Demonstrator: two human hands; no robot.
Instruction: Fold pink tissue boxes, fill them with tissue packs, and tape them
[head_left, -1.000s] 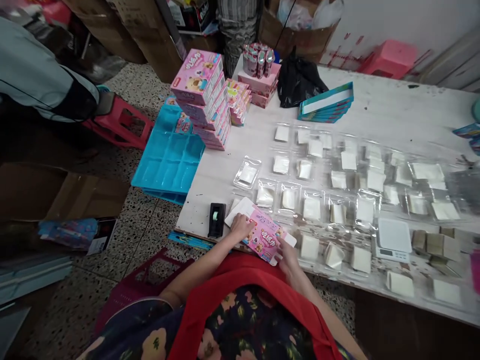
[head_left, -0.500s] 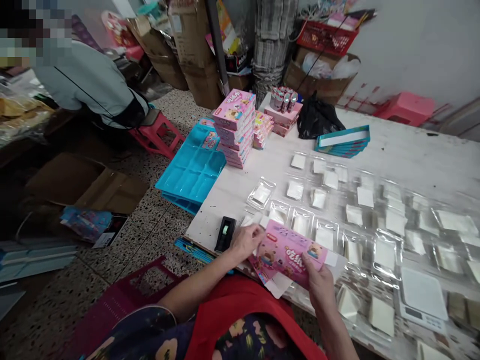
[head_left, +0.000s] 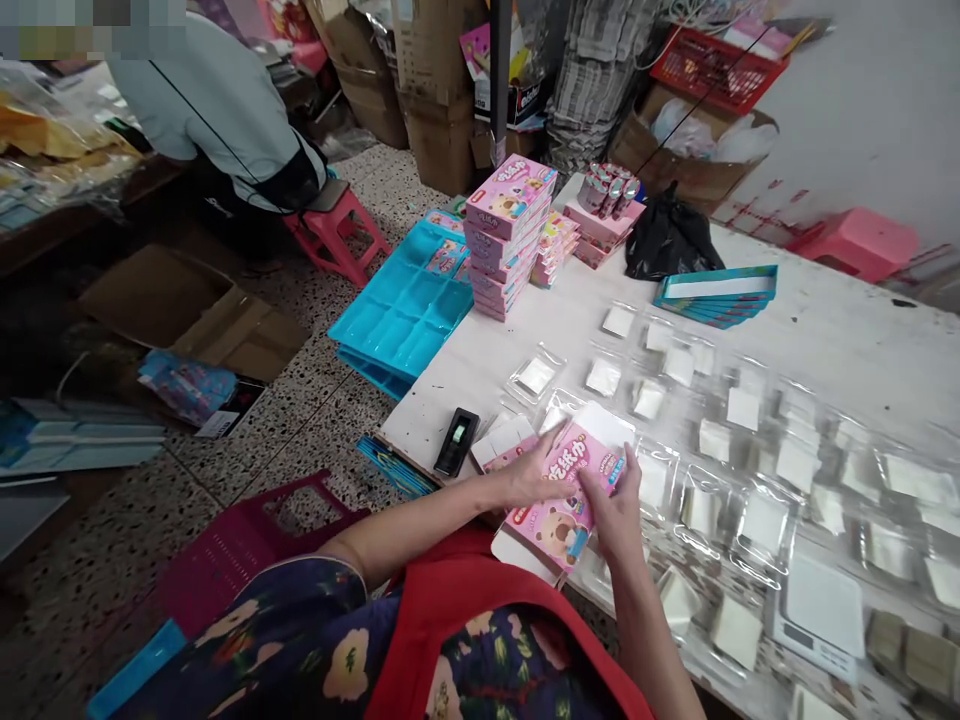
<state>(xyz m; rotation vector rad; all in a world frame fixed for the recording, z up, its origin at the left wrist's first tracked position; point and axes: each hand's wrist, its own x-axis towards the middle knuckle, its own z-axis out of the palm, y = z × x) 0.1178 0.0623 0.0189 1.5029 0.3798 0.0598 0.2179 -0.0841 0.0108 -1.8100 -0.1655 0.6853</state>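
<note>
Pink and bear-printed, a cardboard carton [head_left: 550,525] with white end flaps is being held at a slant above the near edge of the white-topped table [head_left: 832,320]; its left side is being grasped by the left hand [head_left: 531,474], whose fingers are being spread over the printed face; its right side is being pinched by the right hand [head_left: 616,505], with the thumb being laid on the face; the underside of the grip is being hidden, so the fingers beneath cannot fairly be told.

Just left of the carton, another pink-and-white cardboard piece [head_left: 504,440] is being partly covered by the left forearm; beside it, a black plastic tape dispenser [head_left: 457,442] is being supported by the tabletop; rows of clear plastic trays [head_left: 537,376] are being filled by white square sheets; a white digital scale [head_left: 821,610] is being flanked by brownish square bundles [head_left: 921,655].

At the far left corner, a tall stack of pink printed boxes [head_left: 508,240] is being kept upright by the table; beyond its left edge, bright blue plastic compartment trays [head_left: 405,305] are being seen stacked; a black plastic bag [head_left: 671,235] is being bordered by fanned teal cartons [head_left: 716,292].
</note>
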